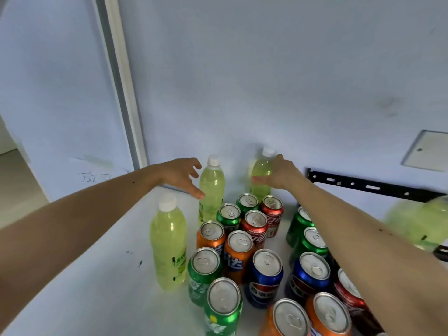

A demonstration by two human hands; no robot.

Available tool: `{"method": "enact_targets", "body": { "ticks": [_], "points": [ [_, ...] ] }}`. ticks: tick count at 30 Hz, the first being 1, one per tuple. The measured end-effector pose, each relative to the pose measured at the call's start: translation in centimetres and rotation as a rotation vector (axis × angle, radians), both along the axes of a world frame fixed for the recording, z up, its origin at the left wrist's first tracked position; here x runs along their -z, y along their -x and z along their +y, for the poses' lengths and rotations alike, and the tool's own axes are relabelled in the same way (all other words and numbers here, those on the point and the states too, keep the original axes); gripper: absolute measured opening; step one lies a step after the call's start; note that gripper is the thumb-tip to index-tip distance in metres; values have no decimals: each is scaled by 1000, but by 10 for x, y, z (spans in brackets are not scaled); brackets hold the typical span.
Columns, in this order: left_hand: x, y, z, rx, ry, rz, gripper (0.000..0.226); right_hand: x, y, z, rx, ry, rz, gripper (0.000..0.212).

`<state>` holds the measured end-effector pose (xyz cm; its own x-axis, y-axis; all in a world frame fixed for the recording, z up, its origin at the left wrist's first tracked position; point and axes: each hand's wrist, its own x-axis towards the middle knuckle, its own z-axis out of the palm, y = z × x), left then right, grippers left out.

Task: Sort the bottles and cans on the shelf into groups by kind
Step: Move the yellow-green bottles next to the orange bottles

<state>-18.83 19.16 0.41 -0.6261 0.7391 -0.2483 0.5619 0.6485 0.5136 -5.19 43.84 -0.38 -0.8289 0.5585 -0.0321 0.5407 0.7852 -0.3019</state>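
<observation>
Both bare forearms stretch out over the white shelf [101, 275] toward the back wall. The left hand [180, 174] hangs with fingers spread and relaxed, thumb tip just beside the middle bottle [211, 190], gripping nothing. The right hand [278, 172] wraps the far bottle [261, 175] by its shoulder, fingers curled round the clear plastic. Nearest, smooth aluminium cans crowd upright: a green can [223, 309], orange cans [236, 253], blue cans [265, 277], and red cans [255, 226] farther back. A third yellow-green bottle [167, 241] with a white cap stands alone on the left. A black slotted metal bracket [363, 185] crosses the wall.
</observation>
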Motion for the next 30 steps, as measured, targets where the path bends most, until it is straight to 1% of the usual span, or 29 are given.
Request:
{"method": "enact_targets", "body": {
  "ticks": [2, 4, 6, 8, 13, 16, 20, 24, 30],
  "points": [
    [14, 4, 4, 29, -111, -53, 87, 11, 12, 4, 59, 63, 38, 100],
    [24, 5, 10, 66, -176, -66, 80, 16, 17, 2, 140, 117, 99, 101],
    [30, 6, 14, 100, -213, -65, 75, 15, 19, -6, 209, 129, 129, 96],
    [34, 4, 17, 115, -242, -47, 71, 17, 23, -6, 265, 96, 147, 90],
    [37, 1, 22, 68, -270, 67, 66, 18, 22, -5, 228, 103, 208, 76],
    [34, 2, 22, 40, -277, 116, 68, 8, 14, -5, 191, 110, 242, 79],
    [7, 5, 20, -15, -297, 198, 72, -22, 1, -3, 135, 77, 321, 79],
    [-40, 2, 17, -29, -370, 263, 72, -60, -17, -5, 97, 47, 417, 78],
    [-109, -31, 22, -7, -453, 369, 70, -115, -69, -5, 89, 23, 568, 75]
  ]
}}
